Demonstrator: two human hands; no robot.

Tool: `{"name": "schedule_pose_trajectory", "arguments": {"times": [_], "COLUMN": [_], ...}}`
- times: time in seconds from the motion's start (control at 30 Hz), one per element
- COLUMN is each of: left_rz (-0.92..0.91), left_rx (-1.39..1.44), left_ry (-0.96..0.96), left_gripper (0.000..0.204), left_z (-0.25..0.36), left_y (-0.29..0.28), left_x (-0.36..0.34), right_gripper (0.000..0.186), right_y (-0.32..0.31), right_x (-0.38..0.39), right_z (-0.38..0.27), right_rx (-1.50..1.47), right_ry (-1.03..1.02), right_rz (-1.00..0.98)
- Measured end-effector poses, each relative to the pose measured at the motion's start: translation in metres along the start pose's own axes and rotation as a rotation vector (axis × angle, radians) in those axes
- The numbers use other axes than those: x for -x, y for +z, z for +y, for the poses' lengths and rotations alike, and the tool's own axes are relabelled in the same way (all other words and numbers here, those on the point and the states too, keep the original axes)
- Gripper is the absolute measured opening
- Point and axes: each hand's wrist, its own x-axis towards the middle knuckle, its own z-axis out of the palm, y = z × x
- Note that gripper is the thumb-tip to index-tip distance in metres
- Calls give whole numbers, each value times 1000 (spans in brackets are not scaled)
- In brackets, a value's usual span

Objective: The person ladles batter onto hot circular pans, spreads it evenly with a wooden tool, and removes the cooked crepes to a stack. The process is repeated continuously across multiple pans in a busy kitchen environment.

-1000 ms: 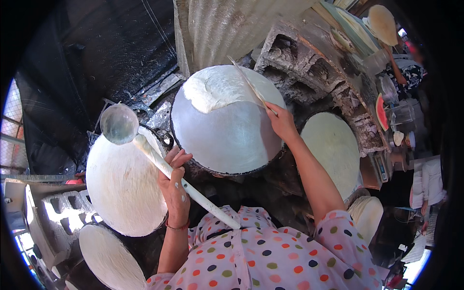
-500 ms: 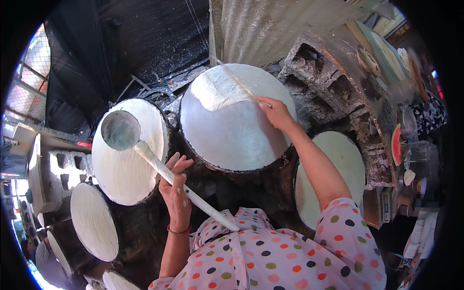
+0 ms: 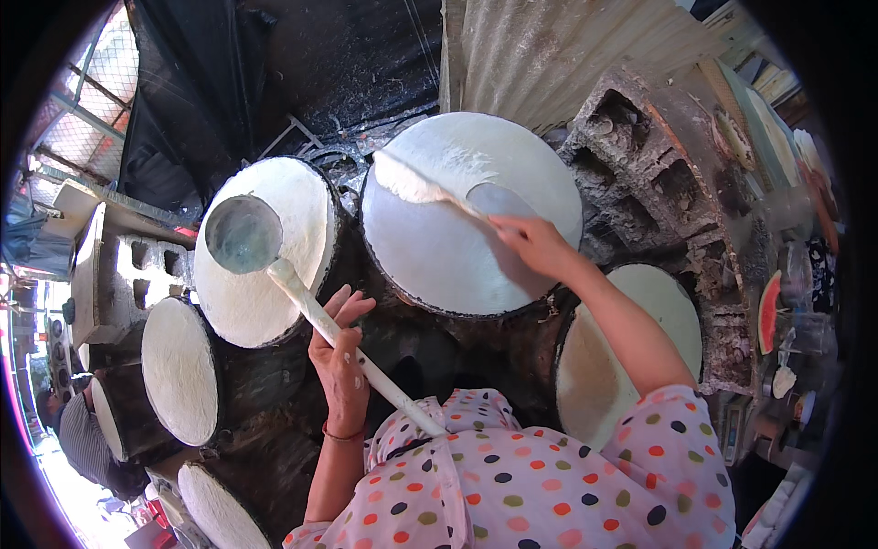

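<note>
My left hand (image 3: 341, 366) is closed round the long pale handle of a ladle (image 3: 245, 234), some of its fingers lifted off. The ladle's round grey bowl hangs over the near-left round griddle (image 3: 297, 302), which has a white coating, and the handle's other end reaches my shirt at the waist. Over the large central round griddle (image 3: 430, 265), my right hand (image 3: 535, 243) pinches the end of a thin stick-like spreader (image 3: 437, 194). White batter (image 3: 402, 179) is bunched along the spreader. A white layer covers the griddle's far part; the near part looks bare and grey.
More coated round griddles (image 3: 180, 371) stand at left, another (image 3: 631, 339) by my right elbow. Rough cinder blocks (image 3: 631, 174) line the right side, near a watermelon slice (image 3: 769, 311). Corrugated sheet (image 3: 567, 55) and black sheeting (image 3: 338, 73) hang behind. A person (image 3: 87, 439) is at far left.
The spreader has swung across the central griddle, its far end now further left and nearer me. White batter covers more of the far surface. The left hand keeps the ladle; the whole view has shifted.
</note>
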Motion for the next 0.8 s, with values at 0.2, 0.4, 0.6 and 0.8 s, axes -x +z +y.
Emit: {"name": "schedule_pose_trajectory", "arguments": {"times": [0.2, 0.4, 0.6, 0.8], "left_rz": [10, 35, 23, 64], "left_rx": [-42, -12, -4, -25], "left_ry": [22, -43, 18, -43], "left_gripper": [39, 41, 39, 43], "left_z": [0, -2, -4, -4], "left_y": [3, 4, 5, 7], "left_x": [3, 11, 12, 33], "right_gripper": [31, 31, 31, 33], "right_y": [-24, -18, -39, -6], "right_x": [17, 4, 38, 7], "right_z": [-12, -10, -12, -10], "right_rx": [83, 50, 72, 135], "right_ry": [216, 52, 63, 69], "right_rz": [96, -83, -28, -139]}}
